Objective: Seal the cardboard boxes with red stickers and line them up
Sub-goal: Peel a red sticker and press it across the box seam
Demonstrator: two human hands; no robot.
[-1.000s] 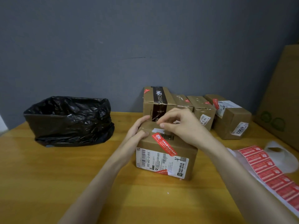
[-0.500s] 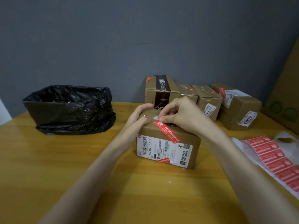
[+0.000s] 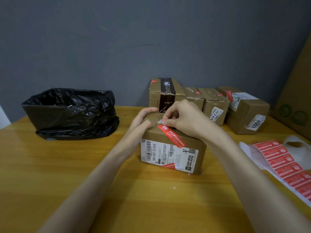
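Wooden tabletop (image 3: 67, 182), black bag (image 3: 70, 113) at left. Row of boxes (image 3: 217, 106) along the wall; cardboard box (image 3: 198, 148) just before it. Sticker strip (image 3: 282, 160) at right. Left hand (image 3: 143, 120): grip curled over the box's far top edge. Right hand (image 3: 183, 118): grip pinching the white tab (image 3: 159, 121) at the upper end of the red sticker (image 3: 171, 135), which lies diagonally on the box top.

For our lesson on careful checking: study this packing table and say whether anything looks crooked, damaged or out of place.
The red sticker on the near box runs diagonally over its top edge onto the front face. In the back row, the rightmost box sits turned against its neighbours. A white scrap lies on the table.
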